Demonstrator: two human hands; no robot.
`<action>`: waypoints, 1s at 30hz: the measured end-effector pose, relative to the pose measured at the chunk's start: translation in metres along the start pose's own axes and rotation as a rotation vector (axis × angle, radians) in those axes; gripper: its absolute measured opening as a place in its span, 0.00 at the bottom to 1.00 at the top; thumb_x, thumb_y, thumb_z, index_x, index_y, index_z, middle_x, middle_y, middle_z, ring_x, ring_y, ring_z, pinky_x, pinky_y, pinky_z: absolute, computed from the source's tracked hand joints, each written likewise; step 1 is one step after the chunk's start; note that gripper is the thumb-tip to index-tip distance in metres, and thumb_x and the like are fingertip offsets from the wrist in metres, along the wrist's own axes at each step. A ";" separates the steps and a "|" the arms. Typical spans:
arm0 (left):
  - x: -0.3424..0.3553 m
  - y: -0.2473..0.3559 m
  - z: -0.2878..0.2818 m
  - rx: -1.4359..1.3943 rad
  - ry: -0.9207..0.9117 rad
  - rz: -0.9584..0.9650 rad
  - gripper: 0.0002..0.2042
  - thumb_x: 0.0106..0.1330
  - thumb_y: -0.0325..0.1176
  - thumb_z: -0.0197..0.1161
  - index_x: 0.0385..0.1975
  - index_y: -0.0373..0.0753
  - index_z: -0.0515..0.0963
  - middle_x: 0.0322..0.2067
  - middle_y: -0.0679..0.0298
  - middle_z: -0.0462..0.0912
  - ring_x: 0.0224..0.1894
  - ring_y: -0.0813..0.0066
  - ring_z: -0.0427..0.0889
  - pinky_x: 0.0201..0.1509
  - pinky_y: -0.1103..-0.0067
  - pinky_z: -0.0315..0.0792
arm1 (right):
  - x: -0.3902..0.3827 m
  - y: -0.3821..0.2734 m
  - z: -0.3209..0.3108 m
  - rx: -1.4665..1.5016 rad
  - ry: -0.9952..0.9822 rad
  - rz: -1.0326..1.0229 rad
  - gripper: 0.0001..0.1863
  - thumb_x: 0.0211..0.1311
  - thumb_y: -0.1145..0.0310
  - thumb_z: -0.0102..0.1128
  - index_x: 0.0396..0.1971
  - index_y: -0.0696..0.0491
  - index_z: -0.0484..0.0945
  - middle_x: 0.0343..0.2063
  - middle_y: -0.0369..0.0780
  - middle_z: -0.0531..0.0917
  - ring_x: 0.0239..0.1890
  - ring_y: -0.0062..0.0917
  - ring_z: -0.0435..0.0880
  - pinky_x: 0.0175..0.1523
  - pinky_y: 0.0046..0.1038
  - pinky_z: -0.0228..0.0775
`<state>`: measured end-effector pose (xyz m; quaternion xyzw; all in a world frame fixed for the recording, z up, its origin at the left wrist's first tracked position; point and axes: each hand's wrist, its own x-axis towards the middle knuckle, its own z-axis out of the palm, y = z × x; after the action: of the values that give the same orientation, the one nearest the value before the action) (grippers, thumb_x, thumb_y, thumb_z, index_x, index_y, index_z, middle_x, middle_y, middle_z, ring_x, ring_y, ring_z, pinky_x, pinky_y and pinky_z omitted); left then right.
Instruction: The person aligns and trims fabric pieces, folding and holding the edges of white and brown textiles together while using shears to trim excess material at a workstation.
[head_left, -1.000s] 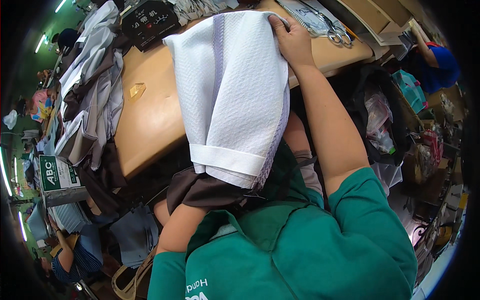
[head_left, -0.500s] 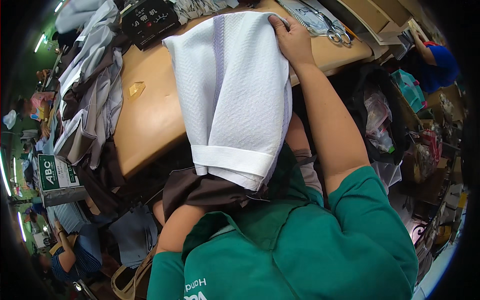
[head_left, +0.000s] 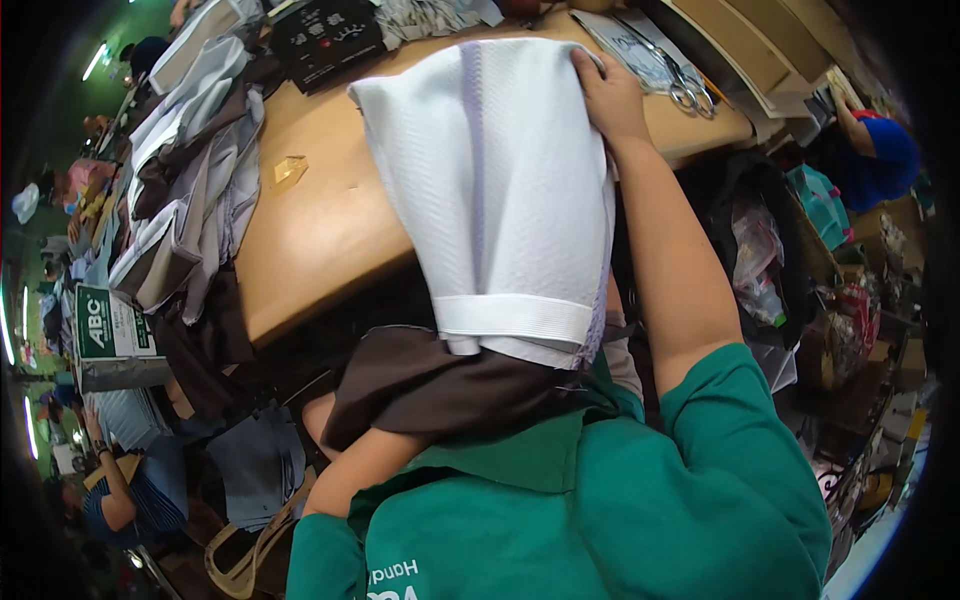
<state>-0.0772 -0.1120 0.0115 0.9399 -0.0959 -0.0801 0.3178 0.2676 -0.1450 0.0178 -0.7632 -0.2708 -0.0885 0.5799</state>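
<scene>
A white textured garment piece (head_left: 540, 190) with lilac seams hangs spread from the table edge toward my lap. Pinched at its top right corner by my right hand (head_left: 612, 95), it is held up over the table. A ribbed white elastic band (head_left: 515, 317) crosses its lower end. Below that, dark brown cloth (head_left: 410, 385) is bunched in front of my green shirt. My left forearm (head_left: 370, 465) goes in under the brown cloth, so that hand and its fingers are hidden.
The tan table (head_left: 320, 230) bears a black box (head_left: 325, 45), a yellowish clear scrap (head_left: 290, 172) and scissors (head_left: 690, 95) on a notebook. Grey, white and brown garments (head_left: 190, 190) drape over its left side. A dark bag (head_left: 750, 210) stands at right; other people work at both sides.
The view has shifted slightly, and the white garment piece with my right hand appears a little further right. More brown cloth shows below the band. My right hand keeps its grip.
</scene>
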 end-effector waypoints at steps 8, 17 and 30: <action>-0.071 -0.003 -0.029 -0.960 -0.236 -0.206 0.22 0.70 0.42 0.43 0.55 0.32 0.67 0.55 0.53 0.70 0.60 0.65 0.66 0.63 0.74 0.58 | -0.005 -0.005 -0.016 0.614 -0.167 0.398 0.16 0.65 0.57 0.51 0.39 0.56 0.73 0.30 0.33 0.79 0.31 0.14 0.76 0.35 0.18 0.69; -0.012 -0.115 0.006 -1.375 0.540 -0.648 0.24 0.61 0.49 0.57 0.48 0.35 0.72 0.48 0.61 0.75 0.53 0.75 0.71 0.52 0.80 0.62 | -0.017 -0.035 -0.003 0.760 -0.195 0.399 0.18 0.68 0.57 0.44 0.40 0.58 0.72 0.33 0.40 0.80 0.32 0.21 0.80 0.37 0.23 0.75; -0.112 -0.057 -0.122 -0.762 1.309 0.004 0.19 0.56 0.21 0.53 0.51 0.31 0.67 0.40 0.55 0.76 0.37 0.72 0.76 0.40 0.79 0.70 | -0.021 -0.049 0.047 1.692 -0.641 0.419 0.25 0.68 0.52 0.35 0.50 0.57 0.69 0.44 0.46 0.77 0.42 0.32 0.79 0.46 0.34 0.75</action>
<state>-0.1527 0.0290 0.0823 0.6203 0.1449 0.4674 0.6130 0.2164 -0.0990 0.0342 -0.1074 -0.2490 0.4602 0.8454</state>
